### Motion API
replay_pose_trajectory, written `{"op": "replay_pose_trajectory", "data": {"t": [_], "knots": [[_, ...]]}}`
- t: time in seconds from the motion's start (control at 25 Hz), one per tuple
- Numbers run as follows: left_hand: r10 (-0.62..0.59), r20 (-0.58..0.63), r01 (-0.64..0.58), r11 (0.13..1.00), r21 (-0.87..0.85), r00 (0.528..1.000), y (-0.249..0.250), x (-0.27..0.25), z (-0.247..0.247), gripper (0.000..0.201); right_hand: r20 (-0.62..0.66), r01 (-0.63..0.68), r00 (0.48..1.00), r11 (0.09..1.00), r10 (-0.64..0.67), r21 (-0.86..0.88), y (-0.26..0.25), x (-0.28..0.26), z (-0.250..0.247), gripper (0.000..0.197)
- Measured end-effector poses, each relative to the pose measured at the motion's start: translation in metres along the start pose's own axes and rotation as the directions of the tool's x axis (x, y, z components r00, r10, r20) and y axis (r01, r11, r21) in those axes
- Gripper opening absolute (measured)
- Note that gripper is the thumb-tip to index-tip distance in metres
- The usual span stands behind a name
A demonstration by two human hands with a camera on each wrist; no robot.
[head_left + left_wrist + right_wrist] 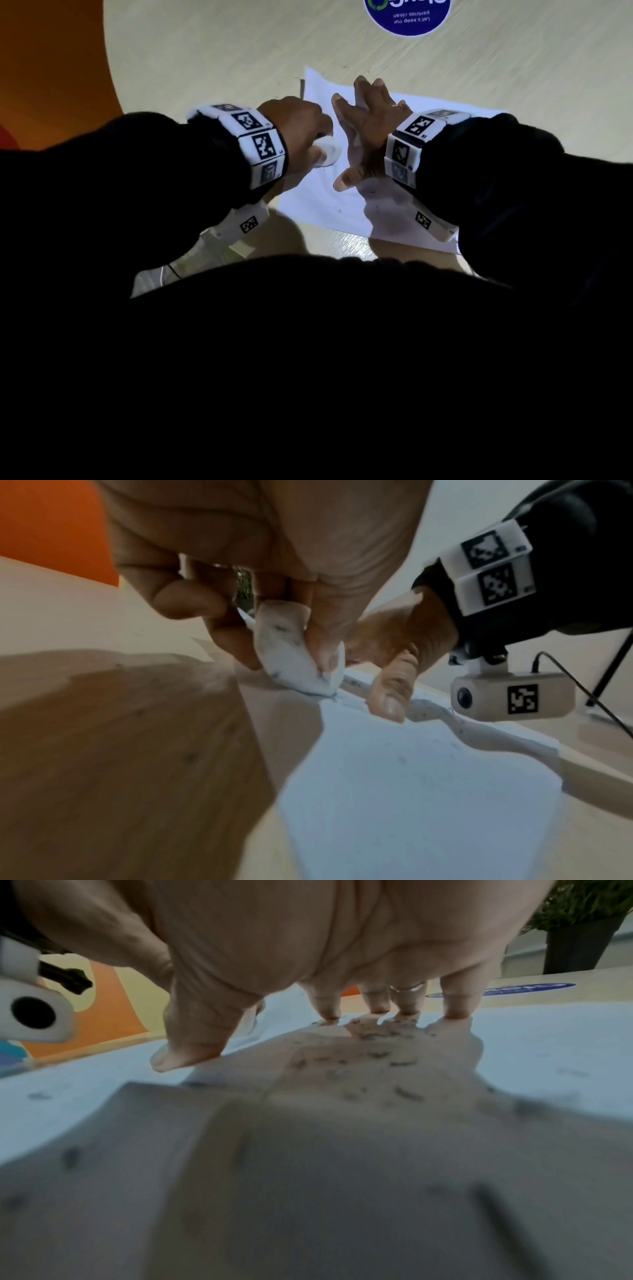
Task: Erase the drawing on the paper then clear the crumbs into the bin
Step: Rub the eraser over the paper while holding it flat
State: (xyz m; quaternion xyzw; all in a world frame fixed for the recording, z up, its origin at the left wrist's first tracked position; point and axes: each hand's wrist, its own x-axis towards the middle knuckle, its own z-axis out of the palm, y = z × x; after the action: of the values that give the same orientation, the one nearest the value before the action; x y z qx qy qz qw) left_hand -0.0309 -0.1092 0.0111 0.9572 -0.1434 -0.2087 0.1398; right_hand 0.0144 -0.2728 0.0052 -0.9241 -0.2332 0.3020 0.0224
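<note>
A person in dark sleeves leans over a pale wooden table (212,51), both hands working on a white sheet of paper (318,202) that lies flat in front of them. The left hand (294,126) has its fingers curled around a white eraser (291,653) — pinched between thumb and fingertips, with its lower edge pressed onto the paper near the sheet's left side. The eraser's surface is smudged with small grey marks. The right hand (366,126) lies just beside the left, spread wide and flat, palm down, its straight fingertips (329,1007) and thumb pressing on the sheet. A ring (407,987) sits on one finger. Under and around the right hand the paper is scattered with dark grey eraser crumbs (377,1053), thickest close to the fingertips; a few more specks lie near the sheet's near edge. Any pencil drawing is too faint to make out. Both wrists carry white bands printed with black-and-white square markers, each with a small camera. At the far edge of the table is a round blue sticker (407,17) with white lettering. An orange surface (51,54) shows beyond the table on the left, and a potted green plant (582,920) stands past the table's far side. No bin can be seen in any view.
</note>
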Motion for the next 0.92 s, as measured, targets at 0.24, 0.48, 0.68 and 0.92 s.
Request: {"op": "replay_pose_trajectory", "data": {"t": [0.24, 0.48, 0.68, 0.92], "knots": [[0.009, 0.080, -0.003, 0.997, -0.075, 0.997, -0.016, -0.026, 0.009, 0.028, -0.112, 0.105, 0.986, 0.978, -0.126, -0.180, 0.002, 0.002, 0.012, 0.144], [-0.086, -0.170, 0.073, 0.994, -0.078, 0.982, -0.016, 0.004, -0.010, 0.032, -0.169, 0.092, 0.979, 0.986, -0.116, -0.142, 0.003, 0.002, 0.014, 0.149], [-0.034, -0.152, 0.045, 0.996, 0.071, 0.988, -0.007, 0.032, -0.012, 0.024, -0.119, 0.055, 0.990, 0.990, -0.070, -0.128, -0.002, -0.004, 0.009, 0.125], [-0.015, -0.159, 0.023, 0.998, 0.050, 0.987, -0.013, 0.032, -0.010, 0.030, -0.012, 0.002, 1.000, 0.997, -0.002, -0.074, 0.002, -0.013, 0.018, 0.126]]}}
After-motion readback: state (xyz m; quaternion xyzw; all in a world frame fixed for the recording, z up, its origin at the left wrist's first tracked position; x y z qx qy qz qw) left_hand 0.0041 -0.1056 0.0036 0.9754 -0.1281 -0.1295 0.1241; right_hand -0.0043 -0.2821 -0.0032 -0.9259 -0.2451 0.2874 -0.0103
